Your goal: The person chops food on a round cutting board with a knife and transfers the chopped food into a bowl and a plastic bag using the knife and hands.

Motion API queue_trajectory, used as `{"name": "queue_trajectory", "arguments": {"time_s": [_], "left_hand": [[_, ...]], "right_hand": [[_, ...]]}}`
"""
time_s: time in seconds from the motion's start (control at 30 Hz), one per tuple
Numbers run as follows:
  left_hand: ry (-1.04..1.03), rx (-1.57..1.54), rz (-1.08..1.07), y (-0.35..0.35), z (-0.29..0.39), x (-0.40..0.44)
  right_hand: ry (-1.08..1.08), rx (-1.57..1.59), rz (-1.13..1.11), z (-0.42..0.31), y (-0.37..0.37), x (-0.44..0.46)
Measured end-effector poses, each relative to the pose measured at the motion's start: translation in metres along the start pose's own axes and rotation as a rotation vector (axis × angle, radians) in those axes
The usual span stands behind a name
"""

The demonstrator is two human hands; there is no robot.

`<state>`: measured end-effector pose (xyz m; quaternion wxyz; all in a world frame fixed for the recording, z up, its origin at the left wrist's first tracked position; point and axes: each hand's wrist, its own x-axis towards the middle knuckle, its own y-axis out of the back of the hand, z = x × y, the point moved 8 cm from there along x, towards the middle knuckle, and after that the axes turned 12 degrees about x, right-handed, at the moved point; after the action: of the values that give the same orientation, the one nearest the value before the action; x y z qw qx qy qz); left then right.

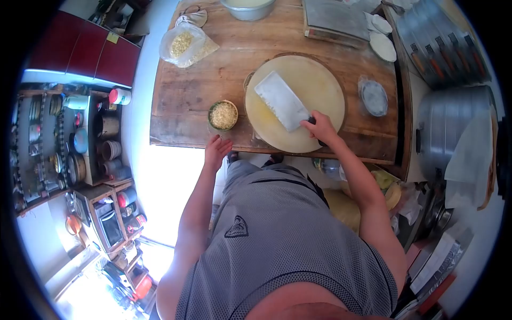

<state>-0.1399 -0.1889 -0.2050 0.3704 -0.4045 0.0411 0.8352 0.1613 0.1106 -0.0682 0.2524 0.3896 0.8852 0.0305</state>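
In the head view, my right hand [321, 128] is wrapped round the dark handle of a wide cleaver [281, 100]. The blade lies flat over a round cutting board [320, 88], with small pale bits along its lower left edge. A yellowish wet patch shows on the board beside the blade. My left hand [217, 152] is empty, fingers apart, at the table's front edge, just below a small green-rimmed bowl [223, 116] filled with chopped pale food. The bowl stands left of the board, apart from it.
On the wooden table [186, 117] are an open plastic bag [183, 44] of chopped food, a metal basin [248, 9], a grey slab [336, 18] and a clear plastic container [373, 97]. Large metal steamers [453, 120] stand at the right, shelves [88, 144] at the left.
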Motion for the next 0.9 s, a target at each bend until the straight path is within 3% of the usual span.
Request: {"name": "queue_trajectory", "arguments": {"time_s": [0.23, 0.37, 0.73, 0.9], "left_hand": [[-0.010, -0.023, 0.116, -0.004, 0.001, -0.032], [-0.023, -0.053, 0.163, 0.005, -0.006, -0.054], [-0.083, 0.007, 0.173, 0.005, -0.012, -0.076], [-0.075, 0.015, 0.162, 0.003, -0.001, -0.066]], "right_hand": [[0.074, 0.104, 0.231, 0.007, 0.073, 0.059], [0.072, 0.082, 0.212, 0.002, 0.082, 0.090], [0.108, -0.096, -0.398, -0.027, -0.013, 0.093], [0.047, -0.142, -0.459, -0.011, -0.018, 0.046]]}}
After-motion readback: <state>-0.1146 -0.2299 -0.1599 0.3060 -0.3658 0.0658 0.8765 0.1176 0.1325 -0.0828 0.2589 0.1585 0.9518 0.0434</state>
